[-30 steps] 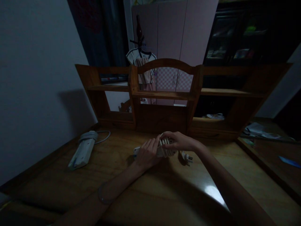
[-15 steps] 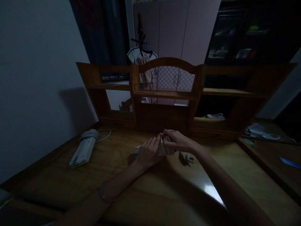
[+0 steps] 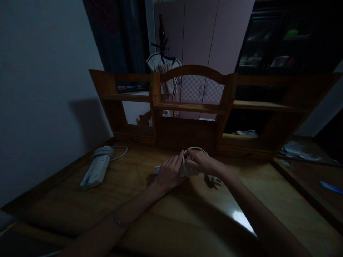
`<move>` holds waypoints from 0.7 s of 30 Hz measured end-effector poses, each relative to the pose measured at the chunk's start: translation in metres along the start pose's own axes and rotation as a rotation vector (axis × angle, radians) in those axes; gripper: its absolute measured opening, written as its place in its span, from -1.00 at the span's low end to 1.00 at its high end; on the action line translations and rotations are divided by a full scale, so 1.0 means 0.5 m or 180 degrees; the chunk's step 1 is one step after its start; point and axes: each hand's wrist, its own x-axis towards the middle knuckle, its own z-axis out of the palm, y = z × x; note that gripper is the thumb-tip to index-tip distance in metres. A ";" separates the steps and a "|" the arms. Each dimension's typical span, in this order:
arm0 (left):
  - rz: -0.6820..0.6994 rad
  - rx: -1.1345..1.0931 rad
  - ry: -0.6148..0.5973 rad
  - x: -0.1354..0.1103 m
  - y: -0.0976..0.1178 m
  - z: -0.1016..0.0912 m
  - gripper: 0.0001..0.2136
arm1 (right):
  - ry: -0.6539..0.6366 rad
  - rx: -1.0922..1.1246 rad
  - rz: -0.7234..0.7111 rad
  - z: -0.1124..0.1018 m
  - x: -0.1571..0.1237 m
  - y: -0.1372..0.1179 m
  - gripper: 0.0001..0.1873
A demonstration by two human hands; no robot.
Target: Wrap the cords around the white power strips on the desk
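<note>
A white power strip [image 3: 157,170] lies on the wooden desk, mostly covered by my hands. My left hand [image 3: 170,172] is wrapped over its body and presses it down. Around the strip's right end runs its white cord [image 3: 190,171] in several turns. My right hand [image 3: 201,160] has its fingers closed on the cord at those turns, and a loop of cord arches up behind it. The cord's plug [image 3: 215,181] rests on the desk just right of the strip, prongs pointing right.
Another white power strip [image 3: 97,167] with its cord wrapped round one end lies at the left near the wall. A wooden shelf unit [image 3: 187,107] stands along the back of the desk [image 3: 139,225]. Papers [image 3: 297,150] and a blue item [image 3: 331,187] lie at the right.
My right hand has shifted slightly at the wound cord, and a larger loop of cord now shows behind it. My left hand keeps its hold. The view has moved a little.
</note>
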 end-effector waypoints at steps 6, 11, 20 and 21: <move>-0.0009 -0.0052 -0.0080 -0.001 -0.002 0.002 -0.17 | -0.0087 -0.0001 0.0115 0.006 0.000 -0.002 -0.82; -0.0008 0.0005 -0.0041 -0.001 -0.002 0.002 -0.24 | -0.0125 0.0103 0.0096 0.001 -0.001 -0.005 -0.82; 0.0029 0.0232 0.0074 -0.007 0.002 0.008 -0.55 | 0.0127 -0.0168 0.0216 -0.012 -0.008 -0.027 -0.65; 0.0029 0.0225 0.0074 -0.008 0.005 0.009 -0.58 | 0.0201 -0.0246 0.0193 -0.009 -0.006 -0.030 -0.66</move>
